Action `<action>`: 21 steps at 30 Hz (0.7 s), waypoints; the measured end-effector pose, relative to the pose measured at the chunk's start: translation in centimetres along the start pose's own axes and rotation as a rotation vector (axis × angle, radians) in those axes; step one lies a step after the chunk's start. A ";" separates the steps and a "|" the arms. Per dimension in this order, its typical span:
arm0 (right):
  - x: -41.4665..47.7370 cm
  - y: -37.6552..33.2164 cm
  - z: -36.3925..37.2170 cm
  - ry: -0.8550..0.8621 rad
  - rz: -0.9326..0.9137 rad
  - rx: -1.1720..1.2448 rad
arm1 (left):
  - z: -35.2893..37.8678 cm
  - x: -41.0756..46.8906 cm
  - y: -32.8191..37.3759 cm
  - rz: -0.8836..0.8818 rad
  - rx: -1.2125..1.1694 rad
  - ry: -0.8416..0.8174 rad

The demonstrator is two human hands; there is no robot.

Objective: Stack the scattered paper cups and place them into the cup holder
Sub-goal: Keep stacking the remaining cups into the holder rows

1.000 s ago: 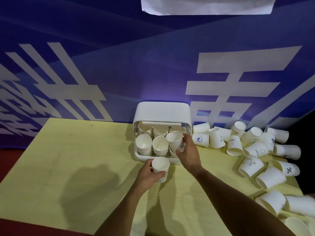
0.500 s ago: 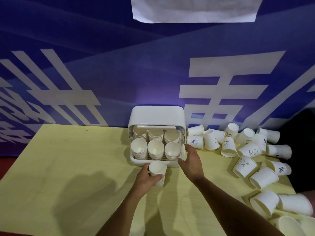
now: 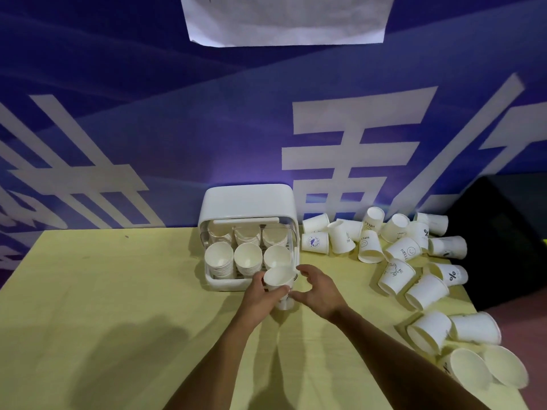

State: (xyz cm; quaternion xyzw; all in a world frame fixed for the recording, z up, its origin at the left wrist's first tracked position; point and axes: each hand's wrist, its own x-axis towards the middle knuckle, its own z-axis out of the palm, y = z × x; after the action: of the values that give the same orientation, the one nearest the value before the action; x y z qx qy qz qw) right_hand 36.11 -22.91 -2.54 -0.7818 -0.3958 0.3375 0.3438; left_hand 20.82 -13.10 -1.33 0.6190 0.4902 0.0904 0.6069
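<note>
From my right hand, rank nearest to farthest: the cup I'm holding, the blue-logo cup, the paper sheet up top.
1. held cup, in the left hand
2. blue-logo cup, right of the cup holder
3. paper sheet, high behind

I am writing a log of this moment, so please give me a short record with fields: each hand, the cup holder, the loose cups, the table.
left hand: grips one paper cup, upright, just in front of the cup holder
right hand: beside that cup, fingers loosely curved, holds nothing
cup holder: white, open, six stacks in two rows of three
loose cups: many, scattered to the right of the holder
table: yellow
</note>
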 end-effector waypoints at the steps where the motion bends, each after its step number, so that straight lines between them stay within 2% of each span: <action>1: 0.0 0.2 -0.1 -0.010 0.008 0.008 | 0.2 0.1 0.2 0.000 0.002 -0.001; 11: -0.5 0.5 -0.7 -0.028 0.013 0.071 | 1.2 0.1 1.3 0.045 0.014 -0.058; 14: -0.1 0.2 -1.5 0.045 0.019 0.136 | 0.8 -0.2 1.2 0.010 0.027 -0.099; 21: 2.1 -2.5 -1.9 0.211 -0.033 0.164 | -0.2 -0.3 -0.1 -0.030 0.114 -0.059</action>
State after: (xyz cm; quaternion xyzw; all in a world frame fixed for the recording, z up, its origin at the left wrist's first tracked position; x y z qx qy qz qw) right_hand 37.66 -20.49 -0.09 -0.7757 -0.3414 0.2787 0.4517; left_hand 20.50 -13.17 -1.22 0.6477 0.4857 0.0348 0.5860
